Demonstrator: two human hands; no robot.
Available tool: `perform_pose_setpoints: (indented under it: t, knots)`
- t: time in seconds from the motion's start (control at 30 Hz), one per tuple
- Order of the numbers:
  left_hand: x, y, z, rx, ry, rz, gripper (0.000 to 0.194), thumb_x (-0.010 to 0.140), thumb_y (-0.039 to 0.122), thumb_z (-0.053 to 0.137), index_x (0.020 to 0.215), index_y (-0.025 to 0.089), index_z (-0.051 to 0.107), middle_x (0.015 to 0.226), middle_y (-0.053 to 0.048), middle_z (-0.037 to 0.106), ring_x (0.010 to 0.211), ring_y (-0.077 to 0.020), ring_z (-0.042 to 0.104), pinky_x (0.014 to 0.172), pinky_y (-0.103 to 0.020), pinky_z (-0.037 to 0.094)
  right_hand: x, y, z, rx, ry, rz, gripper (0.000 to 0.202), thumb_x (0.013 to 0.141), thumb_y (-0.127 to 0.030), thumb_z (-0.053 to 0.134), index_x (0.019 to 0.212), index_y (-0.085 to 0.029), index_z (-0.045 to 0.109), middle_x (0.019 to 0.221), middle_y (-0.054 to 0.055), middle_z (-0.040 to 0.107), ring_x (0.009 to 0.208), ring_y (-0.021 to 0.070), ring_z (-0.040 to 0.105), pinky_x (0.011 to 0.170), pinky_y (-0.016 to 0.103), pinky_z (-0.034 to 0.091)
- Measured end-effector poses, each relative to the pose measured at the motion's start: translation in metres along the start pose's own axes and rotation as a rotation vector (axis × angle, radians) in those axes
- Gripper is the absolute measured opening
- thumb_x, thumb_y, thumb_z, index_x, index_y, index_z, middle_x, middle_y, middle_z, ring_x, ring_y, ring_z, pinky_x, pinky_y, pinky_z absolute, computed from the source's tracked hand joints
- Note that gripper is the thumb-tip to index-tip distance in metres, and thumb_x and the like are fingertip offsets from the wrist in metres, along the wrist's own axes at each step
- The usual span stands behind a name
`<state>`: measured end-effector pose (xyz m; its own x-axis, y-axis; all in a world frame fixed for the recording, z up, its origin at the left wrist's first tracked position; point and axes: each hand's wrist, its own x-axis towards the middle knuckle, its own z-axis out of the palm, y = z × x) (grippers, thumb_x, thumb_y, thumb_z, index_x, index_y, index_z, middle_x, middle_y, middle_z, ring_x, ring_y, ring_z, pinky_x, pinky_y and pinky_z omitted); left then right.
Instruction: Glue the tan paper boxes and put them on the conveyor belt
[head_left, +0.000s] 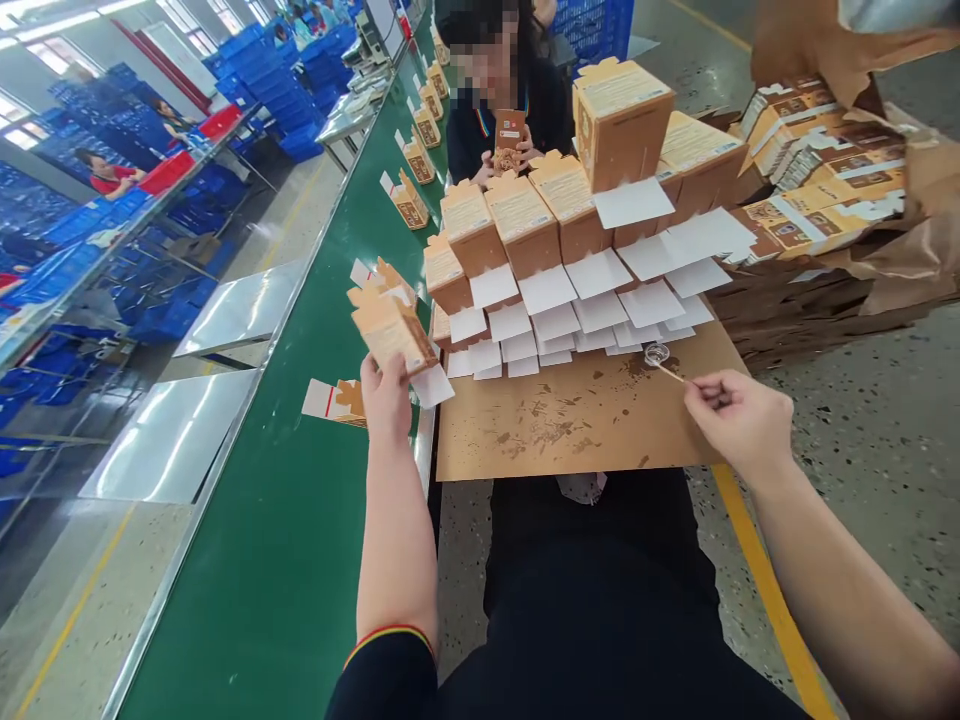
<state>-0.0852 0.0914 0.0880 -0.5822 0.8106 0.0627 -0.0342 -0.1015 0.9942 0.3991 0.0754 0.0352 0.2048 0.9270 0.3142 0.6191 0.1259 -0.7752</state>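
Nearest the camera is the person's dark-clothed lap (600, 600), with both bare forearms reaching away from it. The left hand (386, 395) grips a folded brown carton (390, 325) from below, holding it over the right edge of the green conveyor belt (300, 520); its long axis tilts up and to the far left, its white flap (433, 385) hanging to the right of the hand. The right hand (739, 420) pinches a thin stick (670, 373) whose tip points left and far, ending at a small clear blob at the near edge of the stacked cartons (547, 240). These stand in overlapping rows on a stained cardboard sheet (570, 420), white flaps fanned toward the person. So the stick lies right of the held carton, with the flap rows between them. Another flat carton (337, 400) rests on the belt just left of the left hand. Far across the stack, another person's hands (510, 150) hold a carton.
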Motion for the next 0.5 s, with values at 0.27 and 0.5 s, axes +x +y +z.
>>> perform_pose_setpoints:
  t: [0.27,0.5]
  knots:
    - [-0.137,-0.049,-0.007,-0.109,-0.097,-0.242,0.086,0.064,0.046,0.11,0.14,0.025,0.074,0.152,-0.017,0.076,0.144,-0.0419,0.071,0.119,-0.058,0.061,0.073,0.017,0.01,-0.196,-0.272,-0.109,0.034,0.084,-0.044,0.083,0.064,-0.029,0.06,0.06,0.007,0.066,0.057,0.0203,0.056,0.06,0.037,0.044]
    - [-0.147,-0.083,0.011,-0.016,-0.071,-0.228,0.087,0.062,0.05,0.112,0.134,0.023,0.072,0.139,-0.018,0.08,0.133,-0.0389,0.078,0.119,-0.058,0.061,0.059,0.011,-0.004,-0.174,-0.221,-0.108,0.032,0.092,-0.052,0.079,0.072,-0.029,0.068,0.065,0.007,0.07,0.061,0.0233,0.063,0.063,0.04,0.056]
